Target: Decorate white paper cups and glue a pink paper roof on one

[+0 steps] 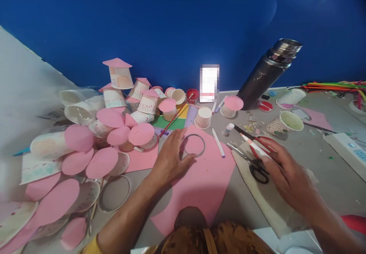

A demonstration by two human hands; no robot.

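My left hand (171,153) rests on the pink paper (208,170), thumb and fingers spread along the left side of a thin grey ring (204,146). Whether it presses on the ring I cannot tell. In my right hand (288,178) is a white marker (259,149) with an orange tip, pointing up and left. Under and beside that marker lie red-handled scissors (264,141) and black-handled scissors (259,171). Another white marker (219,143) with a purple end lies on the pink paper, right of the ring. A small glue stick (228,129) stands nearby.
Paper cups with pink paper tops (117,73) are heaped along the left. A larger ring (114,193) lies below them. Behind stand a white cup (203,117), a lit phone (209,83) and a dark flask (263,77). At right are a patterned cup (281,123) and power strip (347,151).
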